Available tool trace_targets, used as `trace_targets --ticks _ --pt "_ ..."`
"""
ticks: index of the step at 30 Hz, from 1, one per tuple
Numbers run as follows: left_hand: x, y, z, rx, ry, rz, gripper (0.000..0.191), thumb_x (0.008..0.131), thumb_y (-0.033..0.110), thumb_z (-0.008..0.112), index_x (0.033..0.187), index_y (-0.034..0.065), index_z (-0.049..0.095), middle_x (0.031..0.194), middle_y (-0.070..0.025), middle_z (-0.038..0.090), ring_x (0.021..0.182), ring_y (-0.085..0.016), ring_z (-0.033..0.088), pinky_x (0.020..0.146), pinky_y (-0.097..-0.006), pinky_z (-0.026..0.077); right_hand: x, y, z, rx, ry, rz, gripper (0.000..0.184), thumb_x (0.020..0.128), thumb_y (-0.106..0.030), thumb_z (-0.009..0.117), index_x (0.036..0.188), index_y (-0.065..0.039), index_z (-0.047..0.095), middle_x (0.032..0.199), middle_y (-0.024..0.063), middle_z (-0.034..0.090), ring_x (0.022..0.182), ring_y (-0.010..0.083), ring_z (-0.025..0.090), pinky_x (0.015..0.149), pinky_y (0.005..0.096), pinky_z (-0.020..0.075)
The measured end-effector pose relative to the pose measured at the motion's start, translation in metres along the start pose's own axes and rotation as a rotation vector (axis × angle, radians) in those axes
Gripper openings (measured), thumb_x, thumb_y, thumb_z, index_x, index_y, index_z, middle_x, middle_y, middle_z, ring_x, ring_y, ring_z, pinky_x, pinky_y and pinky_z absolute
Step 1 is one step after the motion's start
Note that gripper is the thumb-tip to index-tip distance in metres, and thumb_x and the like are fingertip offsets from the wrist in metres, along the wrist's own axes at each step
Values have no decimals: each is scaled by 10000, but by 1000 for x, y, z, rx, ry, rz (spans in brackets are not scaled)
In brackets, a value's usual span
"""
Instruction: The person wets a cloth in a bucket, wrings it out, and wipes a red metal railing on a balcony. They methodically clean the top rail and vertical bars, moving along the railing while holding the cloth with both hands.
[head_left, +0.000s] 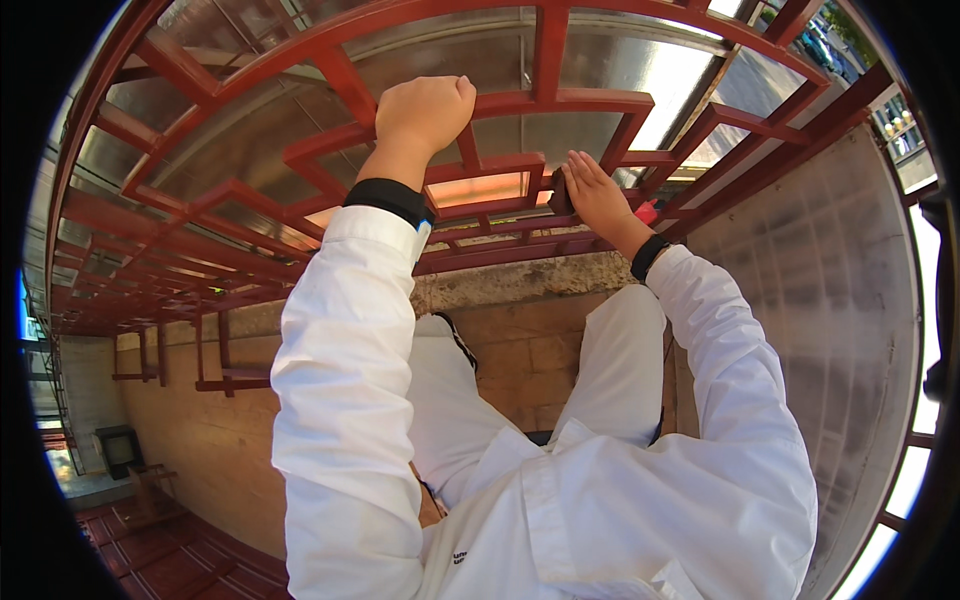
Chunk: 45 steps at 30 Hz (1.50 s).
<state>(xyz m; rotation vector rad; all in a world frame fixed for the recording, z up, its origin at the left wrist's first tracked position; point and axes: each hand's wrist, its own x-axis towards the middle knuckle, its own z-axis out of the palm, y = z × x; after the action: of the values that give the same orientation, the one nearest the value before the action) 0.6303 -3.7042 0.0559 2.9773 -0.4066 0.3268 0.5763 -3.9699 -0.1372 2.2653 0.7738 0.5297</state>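
Note:
A red-painted lattice frame (551, 56) with glass panes behind it spans the view before me. My left hand (424, 109) is closed in a fist around one of its bars, knuckles up. Lower and to the right, my right hand (596, 191) lies with its fingers straight and together against a dark brown block (560, 195), perhaps a sponge or sanding pad. The block touches the lattice at the end of a short bar. My right thumb is hidden. Just beyond that wrist shows a small bright pink-red thing (646, 211), too little of it visible to name.
A stone ledge (517, 276) runs under the lattice, close to my knees. A pale panel wall (810, 300) rises on my right. Across the tiled floor (202, 427), at the left, stand a dark box (118, 451) and a small wooden stool (154, 484).

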Motion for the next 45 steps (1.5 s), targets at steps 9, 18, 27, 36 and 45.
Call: trace_targets --ticks 9,18,27,36,45 --pt "3 -1 5 19 17 -17 494 951 332 296 863 80 712 859 -140 703 824 -351 663 760 -481 515 28 -34 -19 216 12 168 554 884 -163 492 1385 65 436 1384 208 500 1399 316 337 1198 469 154" --pt "0 -1 1 18 -3 -13 499 950 339 286 896 85 712 898 -145 705 861 -352 660 781 -484 511 -9 20 -15 -204 -167 -151 491 911 -185 474 1335 62 489 1403 169 499 1405 302 338 1211 451 136" --pt "1 -1 2 5 6 -3 478 951 337 300 860 100 705 859 -139 701 828 -355 655 762 -484 509 -12 -117 -3 1833 85 1115 273 857 -119 663 1115 -34 642 1094 176 643 1062 342 591 870 387 471" --pt "1 -1 3 12 22 -8 478 953 354 301 835 99 688 833 -147 689 806 -369 647 745 -489 505 76 -148 39 1430 610 1012 108 839 -66 667 863 38 685 756 155 601 780 346 538 702 397 421" --pt "2 -2 4 32 60 -4 463 946 348 317 832 116 701 805 -135 691 783 -354 653 726 -474 515 52 -206 41 2069 116 1273 323 937 -261 640 1025 49 668 805 151 666 740 159 591 634 372 443"
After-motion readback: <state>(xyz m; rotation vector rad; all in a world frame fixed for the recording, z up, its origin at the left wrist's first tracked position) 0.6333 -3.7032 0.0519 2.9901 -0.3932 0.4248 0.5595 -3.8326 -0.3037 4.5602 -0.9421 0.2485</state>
